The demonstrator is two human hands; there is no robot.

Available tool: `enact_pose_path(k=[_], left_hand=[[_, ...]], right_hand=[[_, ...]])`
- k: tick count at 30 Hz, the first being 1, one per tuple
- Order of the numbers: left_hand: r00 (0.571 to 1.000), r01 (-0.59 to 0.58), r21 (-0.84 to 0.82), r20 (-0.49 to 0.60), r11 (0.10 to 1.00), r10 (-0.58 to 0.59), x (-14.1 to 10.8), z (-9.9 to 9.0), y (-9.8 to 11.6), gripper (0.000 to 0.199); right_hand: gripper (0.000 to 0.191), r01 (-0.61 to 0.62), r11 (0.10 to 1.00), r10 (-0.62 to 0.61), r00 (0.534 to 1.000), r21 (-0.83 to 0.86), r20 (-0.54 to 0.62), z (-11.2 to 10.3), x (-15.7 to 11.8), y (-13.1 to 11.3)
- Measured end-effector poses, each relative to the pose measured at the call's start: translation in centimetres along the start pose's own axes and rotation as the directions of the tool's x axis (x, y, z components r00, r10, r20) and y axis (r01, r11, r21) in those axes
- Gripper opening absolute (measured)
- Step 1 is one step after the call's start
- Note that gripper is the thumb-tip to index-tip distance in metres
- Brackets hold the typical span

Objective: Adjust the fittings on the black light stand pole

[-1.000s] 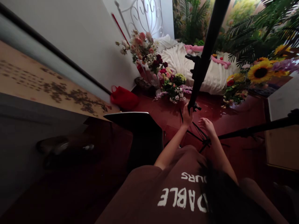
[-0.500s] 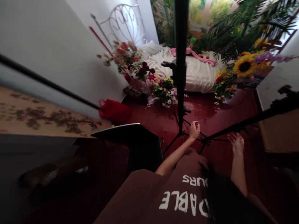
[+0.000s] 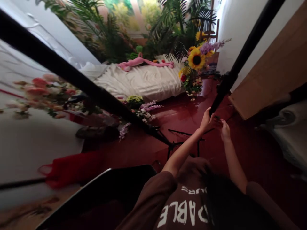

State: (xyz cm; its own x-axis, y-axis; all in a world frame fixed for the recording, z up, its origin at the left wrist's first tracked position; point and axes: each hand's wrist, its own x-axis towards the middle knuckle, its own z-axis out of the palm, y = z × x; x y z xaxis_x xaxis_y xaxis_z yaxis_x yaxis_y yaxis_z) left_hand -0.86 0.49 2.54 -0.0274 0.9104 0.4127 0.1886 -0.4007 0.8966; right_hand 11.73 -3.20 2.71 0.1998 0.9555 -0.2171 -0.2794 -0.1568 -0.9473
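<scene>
1. Brown shirt with white lettering, nearest us, bottom of view; dark hair hangs over its right part.
2. Black panel-like thing, pale edge, lower left, just beside the left sleeve. We can't tell what it is.
3. Left hand: we see it closed round the lower pole of the right-side black stand, which leans up toward the top right.
4. Right hand: fingers curled, narrow, right by the small black knob on that stand. We can't tell if they touch it.
5. Left-side black stand: pole slants from upper left down to spread legs on the dark red floor. We see no hand on it.
6. Red bag with a loop handle, left, blurred.
7. Grey cloth-like item, far right; tan board or box beyond it.
8. Pink and peach flowers at left, blurred; small bouquet by the near side of the cream-draped bed.
9. Pink plush toy lies stretched on the bed; sunflowers with purple sprays stand at its right end.
10. Palm fronds behind, then the printed garden backdrop.
</scene>
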Motion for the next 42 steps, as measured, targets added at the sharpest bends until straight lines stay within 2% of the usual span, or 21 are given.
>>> enact_pose_path(k=[3,6,9,13,16,23,25,30,35,42], left_hand=[[0.994,0.082,-0.023,-0.071,0.996,-0.084,-0.4,1.5,-0.9,0.04],[0.995,0.09,-0.009,-0.033,0.996,-0.091,-0.3,1.5,-1.7,0.031],[0.997,0.077,0.012,0.004,0.997,-0.077,0.0,1.1,-2.2,0.025],[0.997,0.079,0.024,0.004,0.997,-0.079,0.2,1.1,-2.4,0.023],[0.997,0.08,0.028,-0.001,0.996,-0.08,0.2,1.3,-2.3,0.023],[0.998,0.068,0.032,-0.019,0.997,-0.067,0.1,1.4,-2.3,0.022],[0.997,0.073,0.028,-0.013,0.997,-0.072,0.1,1.3,-2.2,0.022],[0.998,0.067,0.021,-0.014,0.998,-0.066,0.2,1.2,-1.9,0.021],[0.996,0.084,0.014,-0.012,0.996,-0.084,0.2,1.2,-1.7,0.019],[0.997,0.079,0.015,-0.018,0.997,-0.079,0.2,1.3,-2.1,0.017]], right_hand=[[0.036,-0.077,0.997,0.077,0.997,0.0,0.025,-0.4,-0.5,-1.0],[0.045,-0.125,0.99,0.128,0.991,-0.064,0.048,-0.4,-0.6,-1.8],[0.05,-0.109,0.984,0.122,0.989,-0.14,0.088,-0.3,0.2,-2.3],[0.045,-0.046,0.971,0.074,0.991,-0.235,0.113,-0.3,1.5,-2.6],[0.041,-0.036,0.969,0.072,0.988,-0.245,0.136,-0.4,2.0,-2.9],[0.029,-0.183,0.971,0.211,0.958,-0.152,0.194,-0.4,1.9,-3.5],[0.032,-0.172,0.979,0.193,0.955,-0.109,0.224,-0.7,2.1,-3.2],[0.04,-0.057,0.995,0.075,0.965,-0.08,0.252,-1.9,2.9,-2.0],[0.045,-0.065,0.993,0.088,0.967,-0.102,0.239,-2.1,3.6,-1.9],[0.019,0.07,0.997,-0.064,0.983,-0.025,0.174,-1.2,4.6,-1.1]])
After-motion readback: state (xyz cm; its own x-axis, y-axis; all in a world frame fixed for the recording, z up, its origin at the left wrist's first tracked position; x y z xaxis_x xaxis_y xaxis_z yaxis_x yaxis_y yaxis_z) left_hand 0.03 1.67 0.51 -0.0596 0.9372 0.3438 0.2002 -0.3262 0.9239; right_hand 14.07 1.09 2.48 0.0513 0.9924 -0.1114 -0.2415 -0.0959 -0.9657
